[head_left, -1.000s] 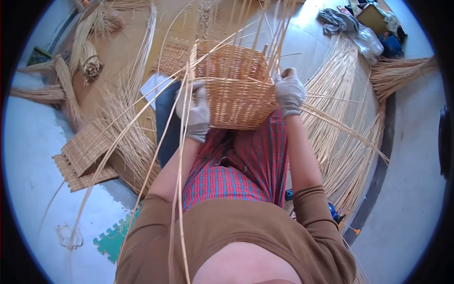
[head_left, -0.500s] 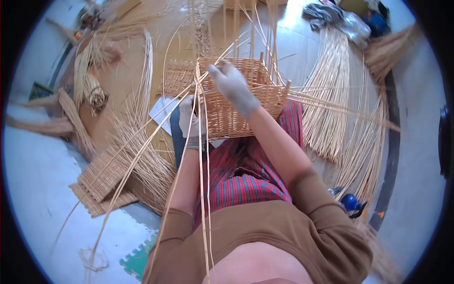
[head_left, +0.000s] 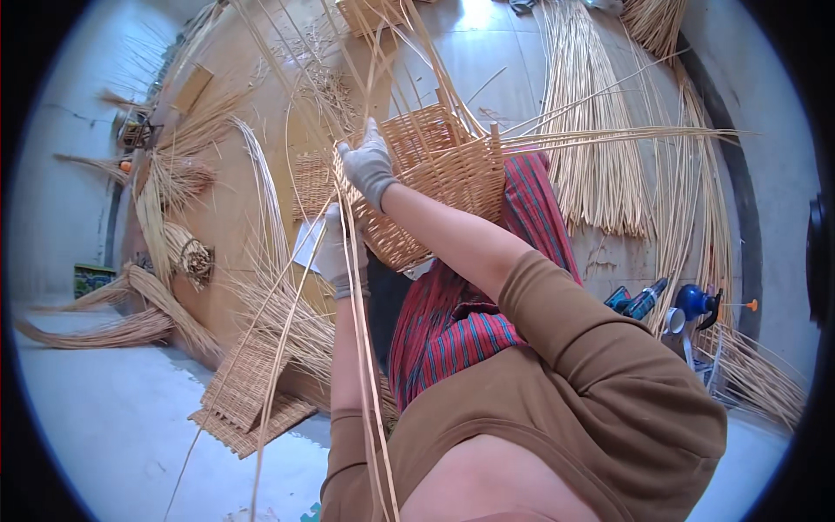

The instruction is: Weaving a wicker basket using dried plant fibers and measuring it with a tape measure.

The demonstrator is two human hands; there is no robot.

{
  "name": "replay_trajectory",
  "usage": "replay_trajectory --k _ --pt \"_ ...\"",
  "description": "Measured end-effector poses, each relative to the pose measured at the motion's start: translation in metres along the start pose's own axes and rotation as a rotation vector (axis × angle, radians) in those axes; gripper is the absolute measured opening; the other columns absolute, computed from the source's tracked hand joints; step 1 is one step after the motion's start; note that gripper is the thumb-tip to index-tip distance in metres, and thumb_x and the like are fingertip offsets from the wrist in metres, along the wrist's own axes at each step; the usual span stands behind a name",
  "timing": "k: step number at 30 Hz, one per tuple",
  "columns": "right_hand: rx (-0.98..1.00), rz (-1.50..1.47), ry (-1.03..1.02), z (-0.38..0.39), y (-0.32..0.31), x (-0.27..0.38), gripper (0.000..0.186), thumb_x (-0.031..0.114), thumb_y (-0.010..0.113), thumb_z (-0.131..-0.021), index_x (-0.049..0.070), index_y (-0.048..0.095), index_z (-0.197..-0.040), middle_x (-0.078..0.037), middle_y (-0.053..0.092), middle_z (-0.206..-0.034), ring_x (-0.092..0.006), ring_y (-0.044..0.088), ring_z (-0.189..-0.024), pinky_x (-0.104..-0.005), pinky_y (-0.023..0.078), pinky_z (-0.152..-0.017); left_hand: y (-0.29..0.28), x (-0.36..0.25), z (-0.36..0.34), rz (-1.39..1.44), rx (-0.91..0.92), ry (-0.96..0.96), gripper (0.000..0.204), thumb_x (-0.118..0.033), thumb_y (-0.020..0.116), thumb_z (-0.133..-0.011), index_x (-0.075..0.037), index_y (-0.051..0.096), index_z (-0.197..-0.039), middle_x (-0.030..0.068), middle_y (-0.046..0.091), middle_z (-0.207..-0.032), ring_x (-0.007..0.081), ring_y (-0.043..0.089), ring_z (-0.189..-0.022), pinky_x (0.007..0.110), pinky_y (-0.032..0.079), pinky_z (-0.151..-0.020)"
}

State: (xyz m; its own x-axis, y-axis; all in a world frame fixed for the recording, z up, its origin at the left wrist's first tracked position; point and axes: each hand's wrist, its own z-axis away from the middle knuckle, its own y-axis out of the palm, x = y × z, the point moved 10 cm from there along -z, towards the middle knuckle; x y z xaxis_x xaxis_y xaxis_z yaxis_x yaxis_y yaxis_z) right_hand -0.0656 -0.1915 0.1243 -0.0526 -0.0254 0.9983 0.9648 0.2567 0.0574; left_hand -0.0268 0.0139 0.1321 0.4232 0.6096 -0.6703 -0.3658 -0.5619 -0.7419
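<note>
A half-woven wicker basket (head_left: 435, 178) rests tilted against my lap, with long unwoven strands rising from its far side. My right hand (head_left: 370, 170), in a grey-white glove, is closed on the strands at the basket's left corner, thumb pointing up. Just below it, my gloved left hand (head_left: 335, 257) grips the left side of the basket. Its fingers are partly hidden behind hanging strands. Several long loose strands (head_left: 361, 348) run from that corner down over my left forearm towards me.
Bundles of wicker strands lie at right (head_left: 587, 130) and left (head_left: 187, 248). Woven panels (head_left: 248, 383) are stacked at lower left. A cordless drill (head_left: 644, 300), a blue round object (head_left: 691, 300) and a roll of tape (head_left: 674, 320) sit at right. Striped red cloth (head_left: 535, 200) covers my leg.
My right hand has moved left and slightly down onto the basket's corner. The basket has tilted and shifted left. The view has also turned, bringing the drill at right into sight.
</note>
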Motion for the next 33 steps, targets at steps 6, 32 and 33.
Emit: replay_trajectory --k 6,32,33 --pt "0.446 -0.425 -0.204 0.044 0.027 0.054 0.029 0.017 0.07 -0.095 0.0 0.063 -0.118 -0.001 0.068 -0.093 -0.007 0.058 -0.085 -0.0217 0.048 -0.08 -0.019 -0.011 0.009 -0.327 -0.247 0.347 0.051 -0.034 0.08 -0.081 -0.025 0.056 -0.125 0.0044 0.066 -0.076 0.0305 0.067 -0.067 0.046 0.053 -0.06" --pt "0.29 -0.364 -0.327 -0.011 -0.111 0.106 0.026 0.01 0.066 -0.092 0.004 0.067 -0.118 -0.012 0.071 -0.111 -0.0224 0.068 -0.106 -0.0309 0.053 -0.088 0.038 -0.065 0.026 -0.297 0.004 0.469 0.089 -0.016 0.078 -0.081 -0.035 0.033 -0.155 0.0295 0.035 -0.15 0.0449 0.054 -0.122 0.047 0.052 -0.094" --pt "0.22 -0.008 -0.694 -0.007 -0.089 0.153 0.035 0.007 0.065 -0.09 0.007 0.062 -0.126 -0.015 0.068 -0.116 -0.0274 0.066 -0.11 -0.0337 0.052 -0.092 0.039 -0.067 0.024 -0.316 -0.019 0.461 0.09 -0.013 0.077 -0.081 -0.035 0.033 -0.156 0.0291 0.036 -0.149 0.0439 0.053 -0.125 0.047 0.051 -0.096"
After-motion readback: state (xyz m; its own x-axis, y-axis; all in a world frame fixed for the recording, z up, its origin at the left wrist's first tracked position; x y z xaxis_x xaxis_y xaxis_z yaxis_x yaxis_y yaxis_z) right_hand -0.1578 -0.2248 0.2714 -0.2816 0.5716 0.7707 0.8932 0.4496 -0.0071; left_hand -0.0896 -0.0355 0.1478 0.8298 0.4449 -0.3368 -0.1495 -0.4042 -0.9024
